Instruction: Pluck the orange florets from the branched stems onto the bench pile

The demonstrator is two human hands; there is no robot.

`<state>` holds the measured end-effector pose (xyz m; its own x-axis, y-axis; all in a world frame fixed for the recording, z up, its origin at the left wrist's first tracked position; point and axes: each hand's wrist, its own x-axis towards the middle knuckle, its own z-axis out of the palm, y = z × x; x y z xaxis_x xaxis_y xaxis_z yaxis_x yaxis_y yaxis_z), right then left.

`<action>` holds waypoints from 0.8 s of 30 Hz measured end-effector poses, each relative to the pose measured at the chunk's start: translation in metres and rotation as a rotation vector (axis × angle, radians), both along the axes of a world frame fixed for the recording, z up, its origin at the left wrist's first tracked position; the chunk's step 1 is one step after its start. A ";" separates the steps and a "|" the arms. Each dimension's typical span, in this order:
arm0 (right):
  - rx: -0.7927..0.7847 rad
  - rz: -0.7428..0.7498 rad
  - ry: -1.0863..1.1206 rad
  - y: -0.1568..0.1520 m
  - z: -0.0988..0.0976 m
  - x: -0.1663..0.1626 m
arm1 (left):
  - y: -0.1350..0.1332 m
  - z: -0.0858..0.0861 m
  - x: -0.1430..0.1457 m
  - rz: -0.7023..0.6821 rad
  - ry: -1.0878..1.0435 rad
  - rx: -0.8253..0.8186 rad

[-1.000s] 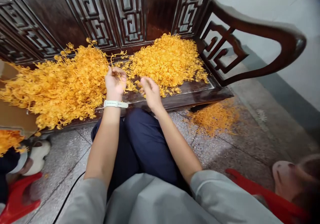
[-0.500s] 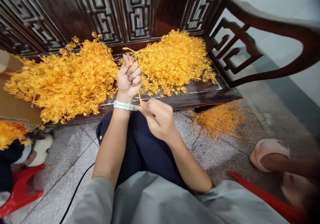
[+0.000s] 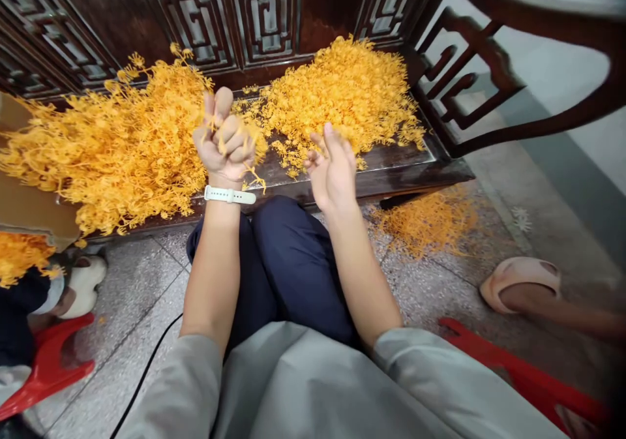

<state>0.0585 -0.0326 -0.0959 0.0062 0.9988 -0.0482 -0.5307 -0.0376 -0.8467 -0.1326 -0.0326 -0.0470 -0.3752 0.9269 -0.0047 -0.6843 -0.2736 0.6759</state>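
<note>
My left hand [image 3: 225, 142], with a pale watch strap at its wrist, is closed around an orange-yellow plastic sprig [image 3: 255, 177]. Bits of the sprig stick out between the fingers and below the palm. My right hand [image 3: 333, 170] hangs in front of the right pile of small orange-yellow pieces [image 3: 337, 93], its fingers loosely apart and nothing visible in them. Behind and left of my left hand lies a larger pile of branched orange-yellow sprigs [image 3: 132, 145]. Both piles rest on a dark wooden bench [image 3: 391, 173].
Thin orange stems [image 3: 425, 224] lie heaped on the floor under the bench's right end. A cardboard box [image 3: 36, 197] stands at the left. Red stools [image 3: 53, 361] and other people's feet are on both sides. A black cable [image 3: 147, 374] runs along the floor.
My right hand has left the sprig by my left wrist, moved up and right, and loosened its fingers. My left hand has shifted left, still gripping a sprig.
</note>
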 end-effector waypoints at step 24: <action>0.210 0.584 -0.274 0.038 0.003 0.040 | -0.001 0.005 0.023 -0.436 1.046 -0.028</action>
<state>0.0987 0.0051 -0.0927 -0.5528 0.8300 0.0739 -0.2382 -0.0724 -0.9685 -0.1100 -0.0331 -0.0415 0.1480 0.9841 0.0987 0.1875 -0.1259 0.9742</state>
